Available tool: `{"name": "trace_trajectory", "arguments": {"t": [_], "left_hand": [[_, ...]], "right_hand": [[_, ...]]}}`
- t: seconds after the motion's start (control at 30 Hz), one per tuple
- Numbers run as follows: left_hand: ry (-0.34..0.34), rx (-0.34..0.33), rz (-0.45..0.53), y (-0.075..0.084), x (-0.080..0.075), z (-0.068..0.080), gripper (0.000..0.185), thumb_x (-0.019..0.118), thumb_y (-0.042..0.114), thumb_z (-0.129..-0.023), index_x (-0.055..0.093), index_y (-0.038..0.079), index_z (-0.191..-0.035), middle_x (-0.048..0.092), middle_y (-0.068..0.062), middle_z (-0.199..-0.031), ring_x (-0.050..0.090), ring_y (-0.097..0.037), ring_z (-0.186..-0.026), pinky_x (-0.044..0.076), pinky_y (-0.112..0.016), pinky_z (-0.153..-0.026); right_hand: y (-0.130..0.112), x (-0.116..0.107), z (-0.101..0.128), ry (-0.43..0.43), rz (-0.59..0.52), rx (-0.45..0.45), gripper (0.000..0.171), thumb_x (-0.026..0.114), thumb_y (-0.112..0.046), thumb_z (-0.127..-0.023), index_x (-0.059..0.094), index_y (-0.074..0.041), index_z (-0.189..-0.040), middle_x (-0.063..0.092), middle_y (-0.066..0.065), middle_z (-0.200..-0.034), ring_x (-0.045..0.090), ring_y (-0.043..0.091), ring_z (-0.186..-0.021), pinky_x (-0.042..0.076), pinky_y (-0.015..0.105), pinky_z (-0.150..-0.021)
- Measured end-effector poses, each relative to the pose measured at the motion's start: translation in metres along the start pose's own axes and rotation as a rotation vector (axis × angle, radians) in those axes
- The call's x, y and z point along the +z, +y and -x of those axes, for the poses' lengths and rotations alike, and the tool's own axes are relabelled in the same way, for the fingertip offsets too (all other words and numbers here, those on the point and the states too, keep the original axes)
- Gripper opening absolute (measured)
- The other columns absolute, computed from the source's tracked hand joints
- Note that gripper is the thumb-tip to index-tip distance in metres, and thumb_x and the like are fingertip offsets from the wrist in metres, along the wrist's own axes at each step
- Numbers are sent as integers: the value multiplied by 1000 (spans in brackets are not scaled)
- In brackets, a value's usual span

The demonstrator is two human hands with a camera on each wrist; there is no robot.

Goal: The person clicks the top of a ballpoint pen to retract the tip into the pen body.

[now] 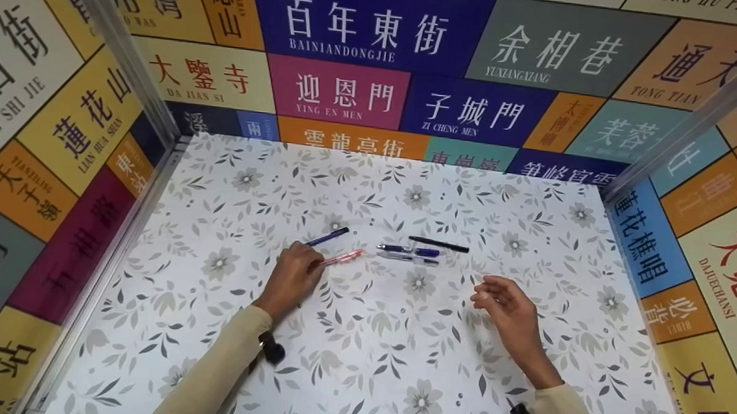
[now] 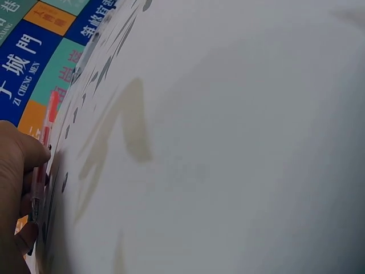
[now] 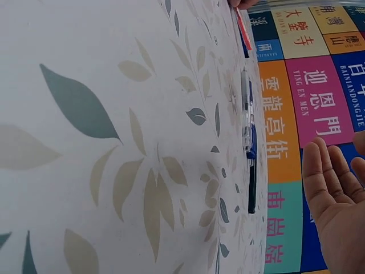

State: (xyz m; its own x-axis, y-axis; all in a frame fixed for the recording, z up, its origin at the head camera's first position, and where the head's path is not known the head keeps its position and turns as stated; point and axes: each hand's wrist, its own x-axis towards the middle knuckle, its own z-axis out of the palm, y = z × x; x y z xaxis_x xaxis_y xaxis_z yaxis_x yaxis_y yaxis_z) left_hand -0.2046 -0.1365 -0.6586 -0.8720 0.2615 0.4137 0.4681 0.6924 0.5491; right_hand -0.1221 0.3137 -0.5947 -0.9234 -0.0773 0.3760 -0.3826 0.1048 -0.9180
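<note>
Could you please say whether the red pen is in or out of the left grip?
In: the left wrist view shows the left grip pinching the red pen, thumb across it.

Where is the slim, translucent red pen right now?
In the head view, just left of centre: the person's left hand pinches the slim, translucent red pen, which shows just below the slim dark-blue pen.

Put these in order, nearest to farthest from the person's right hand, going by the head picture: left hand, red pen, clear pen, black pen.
From the right hand:
1. Black pen, up and to its left.
2. Clear pen, farther left.
3. Red pen, left again, pinched at one end.
4. Left hand, farthest left.
</note>
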Motion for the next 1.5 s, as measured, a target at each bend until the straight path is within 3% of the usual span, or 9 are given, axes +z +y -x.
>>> {"name": "trace_trajectory", "arguments": {"t": [0.37,0.73,1.0,1.3,1.5], "left_hand": [[32,10,-7,-2,0,1,6,82,6,-96,78,3,-99,70,-10,-98,63,-32,-97,51,-51,-89],[-3,-8,-20,2,-4,1,13,80,7,-96,77,3,-108,68,-7,-101,61,-30,-101,49,-50,-90],[75,106,-1,13,-4,-1,11,82,5,-94,78,4,-105,71,-8,-103,64,-31,-101,50,-52,-87],[7,177,51,27,0,-5,13,78,8,-99,77,2,-111,70,-10,-108,64,-31,-105,50,-52,-96],[-2,211,108,34,3,-9,17,77,9,-101,76,0,-115,71,-11,-111,63,-32,-108,49,-53,-101]], "right_hand": [[-1,-6,1,42,62,110,32,67,8,-106,64,8,-138,68,34,-116,77,26,-98,64,33,-85],[1,-15,3,70,70,114,28,66,10,-105,65,12,-133,68,36,-114,77,28,-98,64,30,-83],[7,-21,5,79,73,133,28,65,9,-106,65,12,-134,67,37,-115,77,24,-99,64,32,-85],[10,-26,6,60,117,103,27,64,9,-106,64,13,-133,68,36,-115,77,19,-99,63,28,-84],[13,-27,8,81,110,118,25,65,9,-106,66,11,-131,69,36,-114,77,20,-98,63,28,-83]]}}
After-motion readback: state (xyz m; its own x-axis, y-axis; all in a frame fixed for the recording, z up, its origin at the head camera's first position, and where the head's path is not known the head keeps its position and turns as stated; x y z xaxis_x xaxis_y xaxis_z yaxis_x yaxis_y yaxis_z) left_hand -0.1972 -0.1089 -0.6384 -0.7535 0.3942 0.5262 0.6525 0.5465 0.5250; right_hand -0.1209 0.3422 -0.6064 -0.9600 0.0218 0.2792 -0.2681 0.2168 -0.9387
